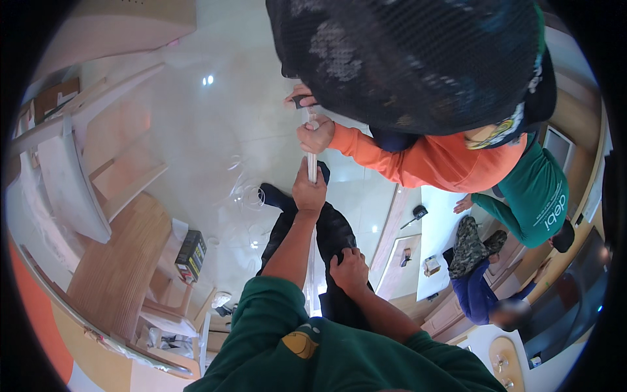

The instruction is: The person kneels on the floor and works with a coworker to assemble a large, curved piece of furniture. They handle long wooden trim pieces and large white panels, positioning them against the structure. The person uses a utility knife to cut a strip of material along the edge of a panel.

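Note:
My left hand [309,191] is closed round a thin white strip [312,166] that stands upright in front of me, seen edge-on. Just above it a co-worker's hand [315,136] in an orange sleeve grips the same strip. The co-worker's other hand [297,99] holds a dark-handled tool at the strip's top. My right hand [349,271] rests closed on my black trouser leg [333,235], fingers curled over the fabric. The co-worker's head and dark cap [411,59] fill the upper middle and hide the strip's far end.
Light wooden furniture parts and a white panel [68,189] lie at the left on the glossy tiled floor. A black and yellow box [191,255] sits beside them. At the right another person in blue [480,291] crouches by a white board [444,228].

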